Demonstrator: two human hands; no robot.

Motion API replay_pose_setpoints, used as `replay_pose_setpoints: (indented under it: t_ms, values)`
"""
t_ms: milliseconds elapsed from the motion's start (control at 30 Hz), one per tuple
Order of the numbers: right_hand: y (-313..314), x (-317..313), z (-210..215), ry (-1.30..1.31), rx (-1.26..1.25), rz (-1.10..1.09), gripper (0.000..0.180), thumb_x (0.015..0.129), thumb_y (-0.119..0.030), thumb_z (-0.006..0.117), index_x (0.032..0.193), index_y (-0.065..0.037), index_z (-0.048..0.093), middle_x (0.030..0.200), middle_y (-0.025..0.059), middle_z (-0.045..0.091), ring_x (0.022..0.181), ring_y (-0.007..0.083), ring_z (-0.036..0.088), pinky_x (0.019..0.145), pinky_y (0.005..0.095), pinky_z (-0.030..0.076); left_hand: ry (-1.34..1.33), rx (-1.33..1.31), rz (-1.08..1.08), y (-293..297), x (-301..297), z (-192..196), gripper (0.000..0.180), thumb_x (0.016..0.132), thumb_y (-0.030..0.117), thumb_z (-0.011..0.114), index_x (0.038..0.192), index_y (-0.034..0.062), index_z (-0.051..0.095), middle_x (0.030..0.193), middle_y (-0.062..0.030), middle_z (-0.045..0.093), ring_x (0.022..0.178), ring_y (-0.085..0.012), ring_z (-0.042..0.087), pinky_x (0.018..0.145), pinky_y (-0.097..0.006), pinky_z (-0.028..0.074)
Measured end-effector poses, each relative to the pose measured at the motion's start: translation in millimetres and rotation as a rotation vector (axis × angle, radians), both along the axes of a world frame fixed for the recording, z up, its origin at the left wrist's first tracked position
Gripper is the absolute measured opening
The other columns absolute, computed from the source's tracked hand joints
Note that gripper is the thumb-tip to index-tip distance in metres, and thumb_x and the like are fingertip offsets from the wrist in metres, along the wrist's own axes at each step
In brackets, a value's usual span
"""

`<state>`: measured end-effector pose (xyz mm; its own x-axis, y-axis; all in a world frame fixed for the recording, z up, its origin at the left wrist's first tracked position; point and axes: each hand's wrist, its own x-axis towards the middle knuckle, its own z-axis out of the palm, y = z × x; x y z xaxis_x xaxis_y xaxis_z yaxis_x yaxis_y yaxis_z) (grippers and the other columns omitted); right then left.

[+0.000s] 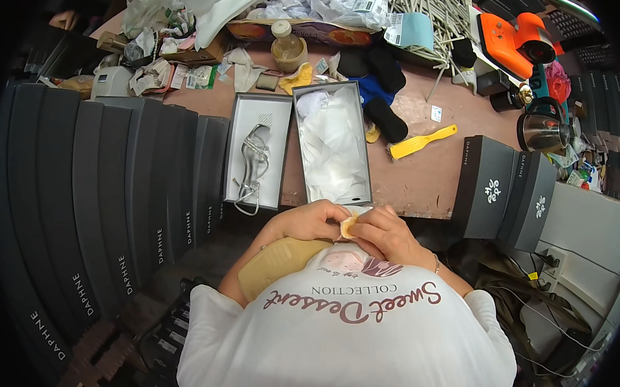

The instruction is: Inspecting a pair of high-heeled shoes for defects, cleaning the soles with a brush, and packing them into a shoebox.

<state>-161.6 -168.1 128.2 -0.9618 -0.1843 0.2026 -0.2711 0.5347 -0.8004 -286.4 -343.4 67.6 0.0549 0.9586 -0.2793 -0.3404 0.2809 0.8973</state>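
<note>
Grey boxes: a long row of closed shoe boxes stands on edge along the person's left, curving from the far tabletop down to the lower edge.
Tabletop: brown and worn, cluttered at its far side with paper, bags, sticks and a kettle.
Two boxes: dark grey, standing side by side at the right end of the tabletop.
Open box: grey, lined with white tissue paper, right ahead of the hands.
Lid: lies just left of the open box, with a silver high-heeled shoe in it.
Sole: tan, flat, tucked under the left forearm against the shirt.
Left hand: fingers curled, pinching the small tan piece together with the other hand.
Right hand: fingers bent, thumb and fingertips pressed on the same piece at the tabletop's near edge.
Yellow shoehorn: lies well right of the open box.
</note>
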Motion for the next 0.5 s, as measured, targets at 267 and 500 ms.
replay_pose_setpoints:
  t_ms: [267, 500]
  values:
    - [-5.7, -2.8, -2.4, -0.034, -0.025, -0.033, 0.022, 0.074, -0.005, 0.071, 0.094, -0.008, 0.065, 0.088, 0.0049, 0.059, 0.083, 0.0223, 0.056, 0.078, 0.0342, 0.04, -0.111, -0.061, 0.036, 0.7, 1.8, 7.1, 0.019, 0.082, 0.005, 0.063, 0.098, -0.0039, 0.065, 0.1, -0.008, 0.061, 0.095, -0.0147, 0.055, 0.087, -0.028, 0.042]
    - [7.8, 8.2, 1.6, -0.017, 0.0, -0.262, 0.024, 0.074, 0.004, 0.07, 0.096, -0.002, 0.064, 0.091, 0.0118, 0.059, 0.078, 0.0244, 0.06, 0.069, 0.0295, 0.048, -0.059, -0.029, 0.018, 0.4, -0.1, 7.2, 0.016, 0.086, 0.015, 0.066, 0.085, -0.0015, 0.065, 0.089, -0.0046, 0.061, 0.09, -0.0136, 0.055, 0.084, -0.027, 0.042]
